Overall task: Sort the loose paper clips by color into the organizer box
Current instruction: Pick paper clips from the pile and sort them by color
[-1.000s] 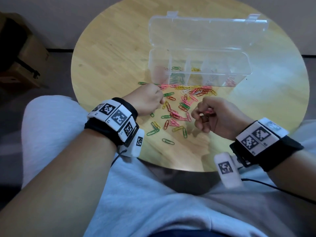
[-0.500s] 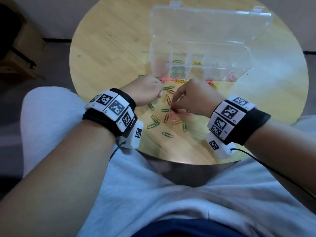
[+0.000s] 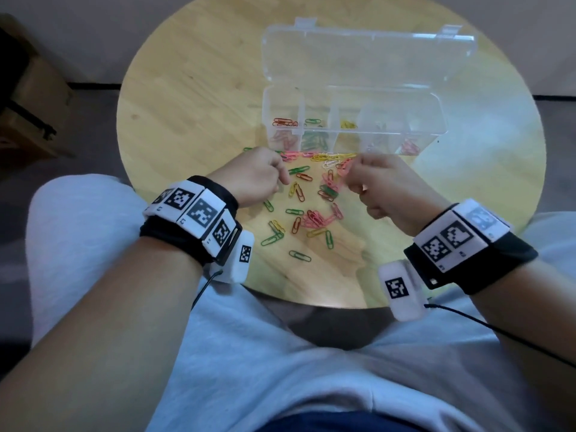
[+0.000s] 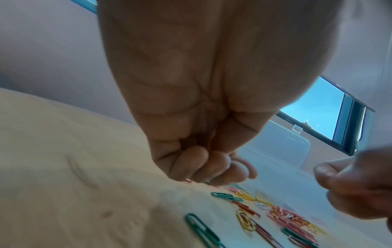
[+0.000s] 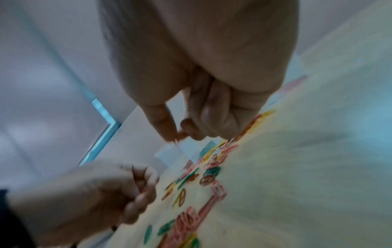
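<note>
Loose paper clips (image 3: 314, 219) in pink, green, yellow, red and white lie scattered on the round wooden table (image 3: 193, 113), in front of the clear organizer box (image 3: 436, 132). Its lid (image 3: 358, 57) stands open and its compartments hold clips grouped by color. My left hand (image 3: 279, 182) is a curled fist just left of the pile; the left wrist view shows its fingers (image 4: 197, 164) folded in, and anything inside is hidden. My right hand (image 3: 350, 179) hovers right of the pile. Its thumb and forefinger pinch a small orange-pink paper clip (image 5: 181, 134).
A row of pink, yellow and white clips (image 3: 330, 157) lies against the box's front wall. A brown cardboard box (image 3: 31, 113) stands on the floor at the left. My lap in grey cloth (image 3: 280, 353) is under the table's near edge.
My right hand reached down into the pile half a second ago; it has now lifted off to the right with a clip pinched. The left fist has stayed put.
</note>
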The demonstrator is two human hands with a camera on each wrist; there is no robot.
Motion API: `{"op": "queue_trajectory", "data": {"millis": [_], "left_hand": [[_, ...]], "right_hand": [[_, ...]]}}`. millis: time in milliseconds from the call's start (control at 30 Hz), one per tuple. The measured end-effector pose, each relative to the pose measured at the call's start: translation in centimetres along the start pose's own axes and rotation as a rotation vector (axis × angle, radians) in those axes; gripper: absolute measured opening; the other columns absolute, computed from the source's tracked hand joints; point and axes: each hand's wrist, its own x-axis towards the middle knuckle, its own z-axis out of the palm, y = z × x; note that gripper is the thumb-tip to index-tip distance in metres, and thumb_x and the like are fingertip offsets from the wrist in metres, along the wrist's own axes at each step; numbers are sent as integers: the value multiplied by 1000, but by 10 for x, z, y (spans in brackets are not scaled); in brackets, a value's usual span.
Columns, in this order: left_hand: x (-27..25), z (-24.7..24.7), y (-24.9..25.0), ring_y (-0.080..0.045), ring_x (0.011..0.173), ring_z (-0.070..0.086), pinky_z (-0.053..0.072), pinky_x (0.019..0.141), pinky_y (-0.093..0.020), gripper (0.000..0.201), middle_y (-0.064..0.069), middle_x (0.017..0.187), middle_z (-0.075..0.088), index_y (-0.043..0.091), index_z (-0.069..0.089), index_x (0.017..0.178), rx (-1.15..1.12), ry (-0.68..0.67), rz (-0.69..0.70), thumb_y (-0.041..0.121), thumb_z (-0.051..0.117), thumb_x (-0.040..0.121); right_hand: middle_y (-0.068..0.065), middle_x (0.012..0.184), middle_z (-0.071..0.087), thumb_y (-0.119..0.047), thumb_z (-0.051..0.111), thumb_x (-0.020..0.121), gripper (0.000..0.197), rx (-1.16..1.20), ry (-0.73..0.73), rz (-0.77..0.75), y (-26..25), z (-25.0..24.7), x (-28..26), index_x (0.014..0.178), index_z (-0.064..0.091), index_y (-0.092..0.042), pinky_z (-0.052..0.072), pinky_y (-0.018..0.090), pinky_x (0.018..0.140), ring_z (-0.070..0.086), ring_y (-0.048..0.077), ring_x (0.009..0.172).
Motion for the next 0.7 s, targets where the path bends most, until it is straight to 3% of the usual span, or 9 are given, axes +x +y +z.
{"op": "queue_trajectory", "data": {"millis": [67, 167, 267, 333, 433, 500, 600, 700], "left_hand": [[1, 2, -2, -14, 78, 59, 50, 76, -33, 38, 1, 79, 64, 19, 64, 82, -24, -1, -3, -7, 36, 83], [-1, 6, 1, -16, 78, 62, 54, 78, -35, 41, 0, 81, 67, 18, 66, 84, -45, 6, 21, -9, 36, 85], [-4, 10, 13, -12, 77, 66, 54, 76, -28, 33, 3, 81, 70, 18, 70, 82, -24, 31, 111, -2, 45, 90], [-5, 10, 24, -12, 79, 69, 56, 80, -30, 32, 3, 81, 72, 18, 72, 82, -35, 22, 164, -1, 48, 91], [-1, 10, 47, -17, 81, 70, 58, 83, -38, 37, -1, 81, 72, 17, 71, 83, -92, 12, 214, -8, 44, 89], [2, 10, 63, -19, 77, 68, 58, 82, -38, 41, -3, 78, 70, 15, 70, 81, -131, 19, 238, -11, 39, 87], [8, 16, 97, -15, 69, 62, 53, 68, -28, 42, -1, 78, 68, 13, 70, 83, -74, 17, 279, -10, 35, 85], [20, 23, 128, -11, 66, 58, 43, 57, -24, 40, 3, 81, 68, 19, 70, 86, 71, 23, 278, -4, 37, 88]], "right_hand": [[3, 59, 35, -15, 35, 83, 19, 368, -87, 150, 3, -16, -5, 64, 35, -19, 10, 20, 41, 12, 12, 42], [-2, 57, 17, -19, 34, 71, 14, 608, -185, 184, 6, -44, -12, 61, 24, -20, 5, 22, 42, 5, 13, 48], [-3, 58, 14, -21, 39, 64, 13, 739, -203, 109, 3, -65, -18, 58, 28, -19, 7, 22, 40, 6, 12, 47], [-3, 55, 23, -18, 38, 63, 6, 790, -162, 61, -3, -77, -19, 58, 38, -16, 9, 21, 40, 9, 12, 49], [0, 58, 37, -14, 38, 62, 8, 745, -40, 65, -11, -98, -11, 64, 46, -13, 15, 21, 43, 17, 12, 52], [1, 59, 39, -12, 38, 64, 7, 679, 46, 91, -21, -106, 0, 66, 45, -13, 21, 21, 42, 23, 13, 50], [0, 58, 34, -18, 41, 86, 18, 514, 218, 69, -37, -118, 22, 68, 42, -16, 22, 22, 43, 25, 13, 48], [0, 61, 40, -34, 49, 92, 24, 289, 344, 39, -52, -116, 41, 76, 45, -17, 29, 22, 45, 34, 14, 47]]}}
